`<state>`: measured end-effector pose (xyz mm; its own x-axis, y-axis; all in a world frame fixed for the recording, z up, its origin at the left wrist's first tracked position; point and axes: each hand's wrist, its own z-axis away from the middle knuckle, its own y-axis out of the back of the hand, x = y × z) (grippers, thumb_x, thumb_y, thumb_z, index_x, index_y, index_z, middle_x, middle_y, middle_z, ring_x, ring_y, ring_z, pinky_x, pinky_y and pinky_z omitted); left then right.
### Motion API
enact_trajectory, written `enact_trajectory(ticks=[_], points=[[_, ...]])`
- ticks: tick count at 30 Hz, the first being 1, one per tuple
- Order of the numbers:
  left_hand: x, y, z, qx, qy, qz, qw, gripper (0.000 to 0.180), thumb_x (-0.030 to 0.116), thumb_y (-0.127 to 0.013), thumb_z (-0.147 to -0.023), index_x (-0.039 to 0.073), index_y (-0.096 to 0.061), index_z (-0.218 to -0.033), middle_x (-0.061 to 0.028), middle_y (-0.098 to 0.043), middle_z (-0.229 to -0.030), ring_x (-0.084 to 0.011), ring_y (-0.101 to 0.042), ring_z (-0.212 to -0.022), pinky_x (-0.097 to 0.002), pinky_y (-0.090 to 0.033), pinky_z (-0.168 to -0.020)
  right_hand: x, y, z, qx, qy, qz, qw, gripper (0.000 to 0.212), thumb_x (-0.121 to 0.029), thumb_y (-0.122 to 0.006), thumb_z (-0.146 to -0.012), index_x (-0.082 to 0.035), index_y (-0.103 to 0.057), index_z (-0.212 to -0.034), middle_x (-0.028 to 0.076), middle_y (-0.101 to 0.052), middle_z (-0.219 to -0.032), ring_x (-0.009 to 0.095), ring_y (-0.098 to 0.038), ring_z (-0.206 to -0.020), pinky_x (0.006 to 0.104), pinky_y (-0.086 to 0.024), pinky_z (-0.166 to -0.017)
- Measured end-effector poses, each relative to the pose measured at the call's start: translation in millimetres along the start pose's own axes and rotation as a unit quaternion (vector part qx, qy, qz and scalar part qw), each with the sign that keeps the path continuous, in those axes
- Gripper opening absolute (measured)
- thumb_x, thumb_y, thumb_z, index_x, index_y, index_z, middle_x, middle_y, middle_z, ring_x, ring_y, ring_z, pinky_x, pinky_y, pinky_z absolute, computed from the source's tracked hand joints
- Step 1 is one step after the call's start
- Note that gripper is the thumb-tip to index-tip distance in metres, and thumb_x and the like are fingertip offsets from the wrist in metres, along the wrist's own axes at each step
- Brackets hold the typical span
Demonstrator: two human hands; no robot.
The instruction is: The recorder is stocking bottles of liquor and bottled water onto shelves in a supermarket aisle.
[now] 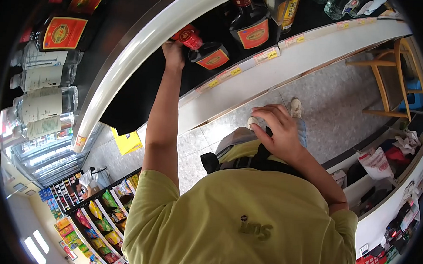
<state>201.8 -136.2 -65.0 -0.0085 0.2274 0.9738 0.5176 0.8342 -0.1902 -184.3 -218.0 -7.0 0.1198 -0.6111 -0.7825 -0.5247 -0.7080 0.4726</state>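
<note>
Left hand (173, 54) is reaching over shelf (241, 83), fingers partly hidden beside red-capped bottle (213, 58); cannot tell whether gripping. Bottle is standing by shelf's front edge, just right of nearer left hand, seemingly upright. Right hand (282, 136) is hovering farther off, half-open, empty.

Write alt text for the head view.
A person's left hand reaches onto a dark shop shelf beside a red-capped dark bottle with an orange label, its fingers partly hidden. The right hand is open and empty before the waist. Snack packets line the lower left; a wooden chair stands at upper right.
</note>
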Motion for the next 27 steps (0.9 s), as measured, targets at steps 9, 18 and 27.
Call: enact_trajectory(ticks=[9,18,27], points=[[-21.2,-5.3,-27.3,-0.018,0.022,-0.06,0.998,0.05,0.004,-0.09,-0.07,0.005,-0.067,-0.114,-0.0076,-0.07,-0.108,-0.0204,-0.068,-0.098,-0.0349,-0.057,-0.087,4.2,3.9,2.5,0.009,-0.012,0.003,1.0,0.029,-0.004,-0.075,-0.081,-0.005,-0.062,-0.107,0.011,-0.07,-0.108,0.031,-0.064,-0.099,0.0394,-0.052,-0.085],[-24.4,-19.6,-35.8,-0.07,0.017,-0.028,0.997,0.047,0.001,-0.088,-0.071,0.003,-0.069,-0.114,-0.0086,-0.07,-0.11,-0.0226,-0.068,-0.102,-0.036,-0.055,-0.097,7.4,3.2,4.1,0.009,-0.022,-0.001,1.0,0.03,-0.004,-0.075,-0.082,-0.005,-0.062,-0.109,0.011,-0.07,-0.109,0.031,-0.064,-0.098,0.0395,-0.052,-0.084],[-19.5,-9.2,-39.6,-0.114,-0.005,-0.144,0.983,0.053,0.001,-0.086,-0.073,0.003,-0.065,-0.121,-0.0086,-0.068,-0.117,-0.0224,-0.065,-0.109,-0.0358,-0.053,-0.097,7.8,1.0,4.9,0.008,-0.02,-0.007,1.0,0.031,-0.004,-0.075,-0.082,-0.005,-0.062,-0.109,0.012,-0.07,-0.108,0.031,-0.064,-0.098,0.0399,-0.053,-0.084]])
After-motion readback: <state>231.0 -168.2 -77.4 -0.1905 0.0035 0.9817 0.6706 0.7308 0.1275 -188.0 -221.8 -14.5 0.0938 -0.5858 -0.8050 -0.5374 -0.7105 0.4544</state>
